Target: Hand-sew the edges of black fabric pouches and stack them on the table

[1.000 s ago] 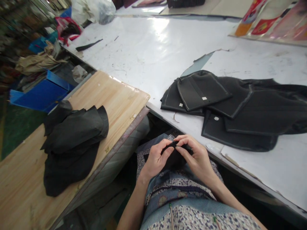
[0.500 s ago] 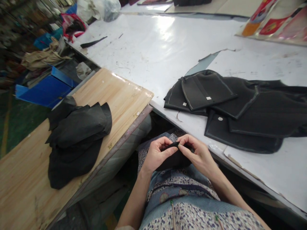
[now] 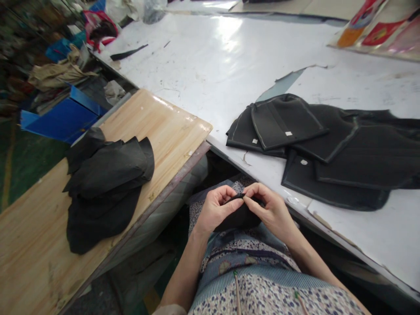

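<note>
A piece of black fabric (image 3: 239, 218) is held above my lap, its top edge pinched between both hands. My left hand (image 3: 218, 210) is closed on that edge, thumb on the near side. Close beside it, my right hand (image 3: 267, 211) pinches the same edge, and the fingertips of the two hands almost meet. The lower part of the fabric hangs against my patterned apron (image 3: 246, 258). What lies between the fingertips is too small to make out.
Several dark fabric pieces (image 3: 108, 175) lie heaped on the wooden board (image 3: 177, 118) at left. On the white table (image 3: 197, 57), stitched black pieces (image 3: 357, 162) overlap at right, some with small white tags. A blue box (image 3: 64, 118) stands beyond the board; printed plastic packaging (image 3: 380, 33) lies at far right.
The view has shifted very slightly. Both hands keep the same pinch on the black fabric, with hardly any movement.
</note>
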`<state>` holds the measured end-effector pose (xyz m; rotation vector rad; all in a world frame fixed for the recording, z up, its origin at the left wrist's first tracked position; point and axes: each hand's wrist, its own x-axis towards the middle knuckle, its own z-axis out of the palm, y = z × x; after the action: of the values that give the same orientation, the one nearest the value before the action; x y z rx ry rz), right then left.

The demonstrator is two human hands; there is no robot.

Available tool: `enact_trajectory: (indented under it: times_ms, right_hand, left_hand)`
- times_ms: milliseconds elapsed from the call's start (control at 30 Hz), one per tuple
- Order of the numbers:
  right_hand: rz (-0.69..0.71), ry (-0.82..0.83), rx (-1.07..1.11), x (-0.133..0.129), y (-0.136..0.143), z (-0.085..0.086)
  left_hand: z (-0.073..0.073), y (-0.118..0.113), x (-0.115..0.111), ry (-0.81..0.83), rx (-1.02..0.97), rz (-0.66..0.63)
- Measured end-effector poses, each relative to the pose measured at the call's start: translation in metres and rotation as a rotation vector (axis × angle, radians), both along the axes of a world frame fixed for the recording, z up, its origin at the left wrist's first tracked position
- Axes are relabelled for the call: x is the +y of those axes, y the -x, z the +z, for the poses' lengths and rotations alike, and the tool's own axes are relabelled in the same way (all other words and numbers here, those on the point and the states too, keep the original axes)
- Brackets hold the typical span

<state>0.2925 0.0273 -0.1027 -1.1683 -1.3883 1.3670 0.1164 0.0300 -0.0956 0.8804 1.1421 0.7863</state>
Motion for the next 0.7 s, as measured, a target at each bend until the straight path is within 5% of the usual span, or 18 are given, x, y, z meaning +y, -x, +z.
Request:
enact_trajectory:
  times_ms: [167,400,700]
  right_hand:
    - [0.053,-0.038,-0.009,0.001,-0.002,0.001]
    - [0.026,-0.079,-0.095,0.001,-0.006,-0.005]
    - [0.039,-0.125,-0.074,-0.001,0.0,0.0]
  left_hand:
    - [0.002,0.007,-0.001,0.043,-0.045,-0.033]
    - [0.001,0.017,-0.001,-0.048,-0.161,0.105]
    - [0.015,0.023,-0.001,-0.005,0.031,0.011]
